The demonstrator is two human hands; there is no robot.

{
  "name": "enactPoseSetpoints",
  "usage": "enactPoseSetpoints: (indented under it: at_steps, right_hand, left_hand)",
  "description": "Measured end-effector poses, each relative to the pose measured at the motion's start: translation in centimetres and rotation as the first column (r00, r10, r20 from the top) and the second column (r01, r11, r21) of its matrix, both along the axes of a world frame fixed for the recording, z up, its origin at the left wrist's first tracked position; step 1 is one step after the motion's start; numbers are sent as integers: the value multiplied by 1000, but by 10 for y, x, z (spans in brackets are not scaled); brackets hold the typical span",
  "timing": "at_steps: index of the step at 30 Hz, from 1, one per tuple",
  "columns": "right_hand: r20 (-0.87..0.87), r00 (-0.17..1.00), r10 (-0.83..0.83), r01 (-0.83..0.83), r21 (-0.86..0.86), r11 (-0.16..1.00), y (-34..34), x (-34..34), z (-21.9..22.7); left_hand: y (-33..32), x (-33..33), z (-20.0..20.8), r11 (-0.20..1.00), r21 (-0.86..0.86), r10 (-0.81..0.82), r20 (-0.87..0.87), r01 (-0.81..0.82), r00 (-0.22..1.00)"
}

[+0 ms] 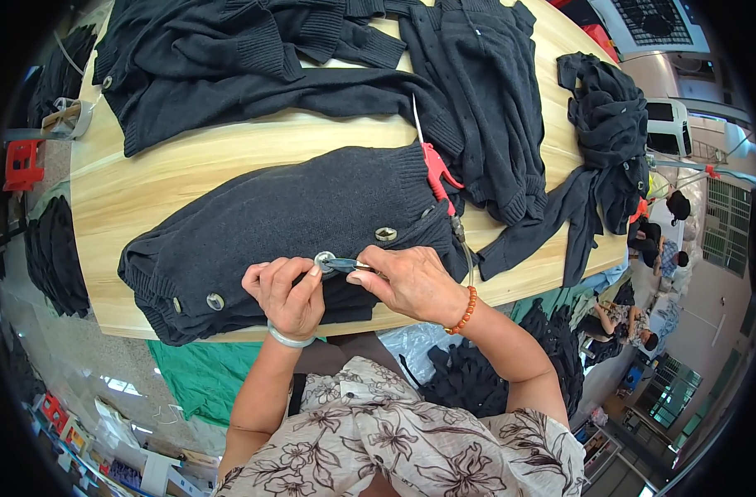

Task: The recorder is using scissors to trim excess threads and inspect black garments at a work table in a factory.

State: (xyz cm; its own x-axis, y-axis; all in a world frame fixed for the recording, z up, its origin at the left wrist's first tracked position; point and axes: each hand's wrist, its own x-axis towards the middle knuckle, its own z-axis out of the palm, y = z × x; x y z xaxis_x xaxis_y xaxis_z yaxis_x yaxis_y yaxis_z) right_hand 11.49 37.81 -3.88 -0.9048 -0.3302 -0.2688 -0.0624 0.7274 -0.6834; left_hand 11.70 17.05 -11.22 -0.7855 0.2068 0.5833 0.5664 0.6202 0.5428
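Note:
A dark knitted cardigan (287, 199) lies folded on the table in front of me, with several large marbled buttons along its near side. My left hand (291, 294) pinches one button (324, 258) at its edge, thumb and fingers closed. In my right hand (415, 282) is a small pointed metal hand tool (343, 264), like thread snips or tweezers; its tip touches the button, and the fingers hide its back end. Another button (385, 234) sits just beyond my right hand. A red air blow gun (437, 171) rests at the cardigan's ribbed right edge.
More dark knitwear (253, 91) covers the far side of the wooden table (92, 224). Another cardigan (485, 99) and a bunched one (606, 116) lie to the right. A hose (469, 258) runs from the blow gun. Green cloth (200, 377) hangs below the near edge.

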Motion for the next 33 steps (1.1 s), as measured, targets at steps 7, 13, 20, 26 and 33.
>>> enactPoseSetpoints:
  at_steps: [7, 13, 20, 26, 33]
  right_hand:
    - [82, 996, -17, 18, -6, 1000, 1, 0, -1]
    - [51, 999, -19, 18, 3, 1000, -5, 1, -6]
    - [-53, 970, -236, 219, -224, 950, -2, 10, -20]
    - [173, 891, -419, 453, -390, 802, 2, 12, -8]
    - [-63, 950, -305, 285, -220, 933, -34, 12, -21]
  left_hand:
    - [1, 0, 0, 1000, -13, -2, -6, 2, 1000]
    - [1, 1, -1, 1000, -10, -14, -12, 14, 1000]
    - [3, -1, 0, 1000, 12, -5, 6, 5, 1000]
    - [1, -1, 4, 999, 45, -5, 48, 3, 999]
    - [3, -1, 3, 998, 63, -6, 48, 3, 999]
